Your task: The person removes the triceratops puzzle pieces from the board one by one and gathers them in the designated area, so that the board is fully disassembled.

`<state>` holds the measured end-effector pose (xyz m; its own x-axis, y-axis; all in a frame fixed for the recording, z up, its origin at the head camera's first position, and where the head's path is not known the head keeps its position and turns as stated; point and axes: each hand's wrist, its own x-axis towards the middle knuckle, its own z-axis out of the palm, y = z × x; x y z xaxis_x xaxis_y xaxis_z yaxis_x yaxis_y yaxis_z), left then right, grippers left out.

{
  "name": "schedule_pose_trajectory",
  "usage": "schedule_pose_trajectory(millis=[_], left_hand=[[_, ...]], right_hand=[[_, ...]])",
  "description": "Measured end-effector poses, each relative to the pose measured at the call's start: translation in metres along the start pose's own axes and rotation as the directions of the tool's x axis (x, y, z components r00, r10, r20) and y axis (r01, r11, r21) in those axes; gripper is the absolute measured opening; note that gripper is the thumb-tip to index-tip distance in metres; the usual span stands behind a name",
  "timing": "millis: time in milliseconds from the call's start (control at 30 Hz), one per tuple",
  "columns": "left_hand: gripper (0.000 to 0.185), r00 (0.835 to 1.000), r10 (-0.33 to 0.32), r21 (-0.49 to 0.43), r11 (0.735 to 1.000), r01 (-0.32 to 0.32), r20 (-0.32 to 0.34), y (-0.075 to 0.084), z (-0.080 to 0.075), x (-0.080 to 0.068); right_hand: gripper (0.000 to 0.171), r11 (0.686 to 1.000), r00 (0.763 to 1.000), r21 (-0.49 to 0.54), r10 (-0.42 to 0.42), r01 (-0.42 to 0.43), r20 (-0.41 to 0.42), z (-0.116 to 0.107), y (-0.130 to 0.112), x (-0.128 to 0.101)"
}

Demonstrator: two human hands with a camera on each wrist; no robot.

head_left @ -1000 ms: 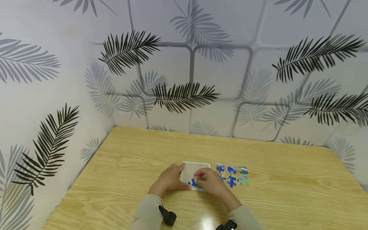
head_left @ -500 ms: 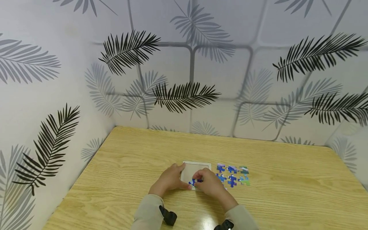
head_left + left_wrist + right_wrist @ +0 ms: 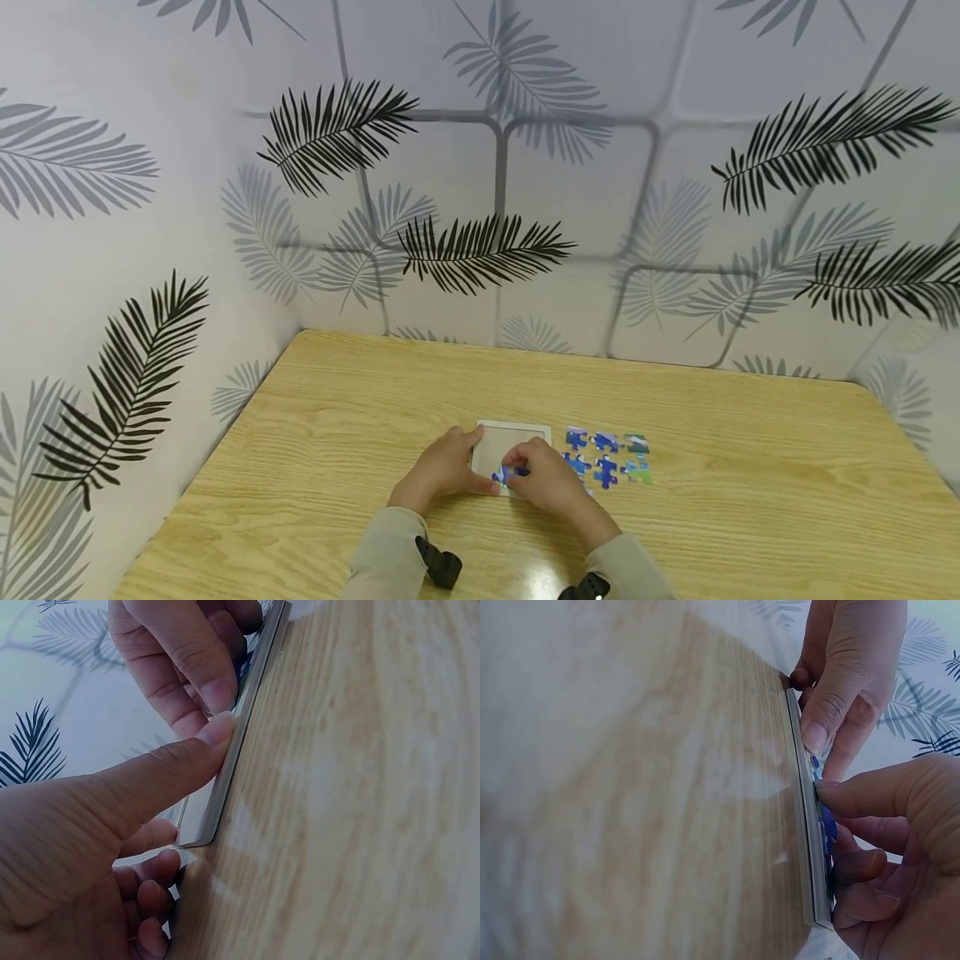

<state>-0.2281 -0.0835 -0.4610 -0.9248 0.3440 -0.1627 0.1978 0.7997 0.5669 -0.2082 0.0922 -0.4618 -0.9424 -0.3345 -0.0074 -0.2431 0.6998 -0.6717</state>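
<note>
A shallow square puzzle tray [image 3: 491,443] with a pale rim lies on the table. My left hand [image 3: 447,467] holds its left side, thumb on the front rim and a fingertip near the far left corner. Over the tray's front part, my right hand [image 3: 553,479] pinches a blue jigsaw piece [image 3: 504,475] between thumb and fingers, low inside the rim. In the right wrist view, blue pieces [image 3: 829,825] show along the tray's edge beside the right thumb. The right fingers hide part of them.
Several loose jigsaw pieces [image 3: 605,472], blue, purple and green, lie just right of the tray. The wood-grain table [image 3: 360,400] runs back to a wall [image 3: 555,300] with leaf patterns. Black straps with small devices [image 3: 438,564] sit on both wrists.
My right hand has shifted slightly left and lower over the front of the tray, its fingers closing in on the blue piece. The left hand keeps its hold.
</note>
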Motion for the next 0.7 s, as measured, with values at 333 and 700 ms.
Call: schedule_pose_trajectory(millis=[333, 700], left_hand=[[0.095, 1.000, 0.010, 0.017, 1.000, -0.010, 0.006, -0.0003, -0.0009, 0.0003], [0.095, 1.000, -0.006, 0.003, 1.000, 0.006, 0.013, 0.0021, -0.0019, -0.0013]], right_hand=[[0.015, 1.000, 1.000, 0.001, -0.014, 0.014, -0.007, -0.0011, -0.0005, -0.0003], [0.014, 0.994, 0.998, 0.104, 0.026, -0.020, -0.056, -0.0046, 0.0007, -0.0002]])
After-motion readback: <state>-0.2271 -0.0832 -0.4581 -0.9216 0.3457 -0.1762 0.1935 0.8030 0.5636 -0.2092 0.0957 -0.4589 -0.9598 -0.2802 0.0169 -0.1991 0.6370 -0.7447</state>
